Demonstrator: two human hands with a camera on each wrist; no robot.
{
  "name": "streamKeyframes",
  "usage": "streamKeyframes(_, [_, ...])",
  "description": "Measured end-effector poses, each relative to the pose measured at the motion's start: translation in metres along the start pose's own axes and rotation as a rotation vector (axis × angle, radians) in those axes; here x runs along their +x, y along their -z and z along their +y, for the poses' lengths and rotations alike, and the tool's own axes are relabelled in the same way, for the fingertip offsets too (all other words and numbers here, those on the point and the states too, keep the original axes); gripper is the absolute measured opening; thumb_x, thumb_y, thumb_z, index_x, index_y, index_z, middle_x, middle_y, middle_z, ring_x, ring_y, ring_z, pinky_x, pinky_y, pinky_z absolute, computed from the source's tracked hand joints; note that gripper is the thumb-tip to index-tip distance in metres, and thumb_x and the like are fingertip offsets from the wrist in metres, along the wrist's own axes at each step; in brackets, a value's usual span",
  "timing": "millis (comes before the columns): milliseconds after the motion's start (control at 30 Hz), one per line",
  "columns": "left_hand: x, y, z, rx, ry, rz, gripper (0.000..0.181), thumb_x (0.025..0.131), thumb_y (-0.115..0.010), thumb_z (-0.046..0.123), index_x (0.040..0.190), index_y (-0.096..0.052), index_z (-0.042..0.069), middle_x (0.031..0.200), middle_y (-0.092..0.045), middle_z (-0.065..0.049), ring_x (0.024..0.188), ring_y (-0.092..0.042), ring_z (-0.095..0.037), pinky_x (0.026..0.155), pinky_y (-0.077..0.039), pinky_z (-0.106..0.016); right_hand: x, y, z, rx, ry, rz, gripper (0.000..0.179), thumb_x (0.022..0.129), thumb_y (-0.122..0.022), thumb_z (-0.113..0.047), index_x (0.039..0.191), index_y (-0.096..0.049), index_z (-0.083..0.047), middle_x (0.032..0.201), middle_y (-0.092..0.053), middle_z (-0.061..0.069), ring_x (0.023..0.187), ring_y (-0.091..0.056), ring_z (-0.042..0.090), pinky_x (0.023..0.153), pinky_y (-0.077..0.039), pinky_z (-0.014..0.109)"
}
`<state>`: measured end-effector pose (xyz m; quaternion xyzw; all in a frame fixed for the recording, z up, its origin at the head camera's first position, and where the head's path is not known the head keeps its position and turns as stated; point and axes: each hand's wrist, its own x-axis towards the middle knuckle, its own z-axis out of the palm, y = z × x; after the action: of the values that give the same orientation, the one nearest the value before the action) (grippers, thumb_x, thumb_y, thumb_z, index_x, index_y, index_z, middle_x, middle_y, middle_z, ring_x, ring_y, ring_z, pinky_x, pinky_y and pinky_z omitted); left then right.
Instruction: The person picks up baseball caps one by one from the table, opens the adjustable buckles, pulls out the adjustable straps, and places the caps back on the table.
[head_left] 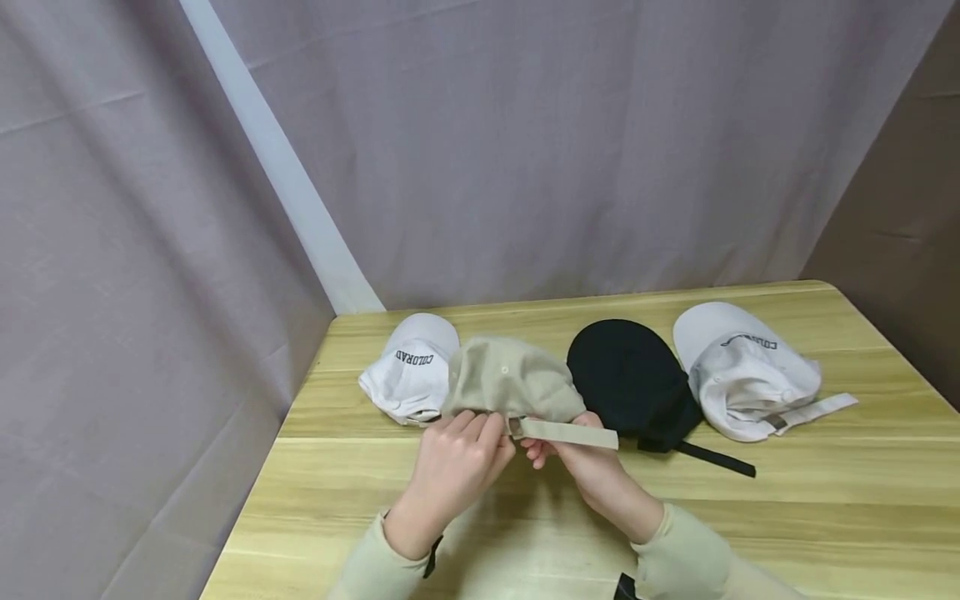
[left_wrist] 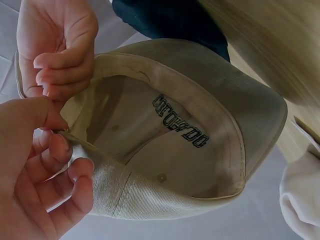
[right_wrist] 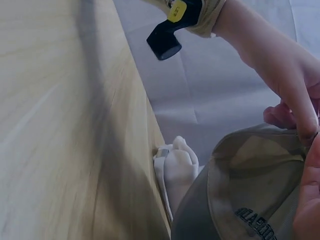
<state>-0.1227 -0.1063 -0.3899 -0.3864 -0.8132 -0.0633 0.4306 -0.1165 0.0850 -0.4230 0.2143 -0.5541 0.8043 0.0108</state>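
Both hands hold a beige baseball cap (head_left: 513,379) above the table, its back opening toward the person. My left hand (head_left: 461,454) pinches the rear edge beside the metal buckle (head_left: 515,427). At the other side of the buckle, my right hand (head_left: 592,467) grips the rear edge with curled fingers, partly behind the loose strap end (head_left: 573,434). The left wrist view looks into the cap's crown (left_wrist: 150,135), where dark stitched lettering (left_wrist: 179,122) shows, with the brim (left_wrist: 250,100) beyond. Part of the right hand (right_wrist: 307,200) enters the right wrist view at the edge.
A white cap (head_left: 408,375) with dark lettering lies left of the beige one. To the right lie a black cap (head_left: 626,375) with its strap trailing and another white cap (head_left: 750,375). The wooden table (head_left: 825,517) meets grey curtains (head_left: 525,150) at the back.
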Motion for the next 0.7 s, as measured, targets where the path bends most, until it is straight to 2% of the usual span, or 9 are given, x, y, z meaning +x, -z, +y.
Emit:
streamKeyframes(233, [-0.002, 0.001, 0.002, -0.034, 0.034, 0.025, 0.019, 0.09, -0.048, 0.011, 0.072, -0.051, 0.015, 0.057, -0.044, 0.009, 0.048, -0.038, -0.007, 0.044, -0.027, -0.017, -0.001, -0.003, -0.001, 0.047, -0.055, -0.017, 0.028, 0.103, -0.056, -0.009, 0.093, -0.08, -0.019, 0.08, -0.074, -0.004, 0.069, -0.067, 0.004, 0.061, -0.054, 0.02])
streamKeyframes(367, [-0.002, 0.001, 0.001, -0.053, 0.023, 0.035, 0.02, 0.09, -0.048, 0.011, 0.071, -0.051, 0.015, 0.057, -0.043, 0.009, 0.048, -0.035, -0.006, 0.045, -0.025, -0.016, 0.0, 0.001, -0.001, 0.073, -0.081, -0.052, 0.026, 0.103, -0.056, -0.012, 0.092, -0.079, -0.018, 0.081, -0.073, -0.004, 0.07, -0.067, 0.004, 0.062, -0.054, 0.019])
streamKeyframes(467, [-0.001, 0.0, 0.001, -0.073, 0.008, 0.035, 0.018, 0.088, -0.048, 0.01, 0.071, -0.05, 0.015, 0.058, -0.042, 0.009, 0.049, -0.035, -0.006, 0.046, -0.025, -0.015, 0.0, 0.007, 0.0, 0.118, -0.076, -0.12, 0.023, 0.103, -0.057, -0.013, 0.095, -0.078, -0.017, 0.084, -0.073, -0.004, 0.072, -0.067, 0.004, 0.064, -0.054, 0.019])
streamKeyframes(600, [-0.003, 0.001, 0.004, -0.106, -0.012, 0.051, 0.017, 0.087, -0.047, 0.01, 0.071, -0.049, 0.016, 0.058, -0.04, 0.01, 0.049, -0.035, -0.006, 0.046, -0.023, -0.014, -0.002, 0.014, 0.001, 0.196, -0.093, -0.258, 0.02, 0.103, -0.055, -0.013, 0.104, -0.076, -0.016, 0.091, -0.074, -0.004, 0.078, -0.069, 0.006, 0.071, -0.055, 0.021])
streamKeyframes(700, [-0.004, 0.002, 0.006, -0.111, -0.02, 0.056, 0.018, 0.088, -0.047, 0.012, 0.071, -0.049, 0.016, 0.057, -0.04, 0.01, 0.048, -0.036, -0.006, 0.046, -0.024, -0.015, -0.003, 0.017, 0.001, 0.216, -0.112, -0.341, 0.019, 0.104, -0.054, -0.012, 0.11, -0.072, -0.013, 0.094, -0.074, -0.002, 0.082, -0.069, 0.008, 0.073, -0.056, 0.023])
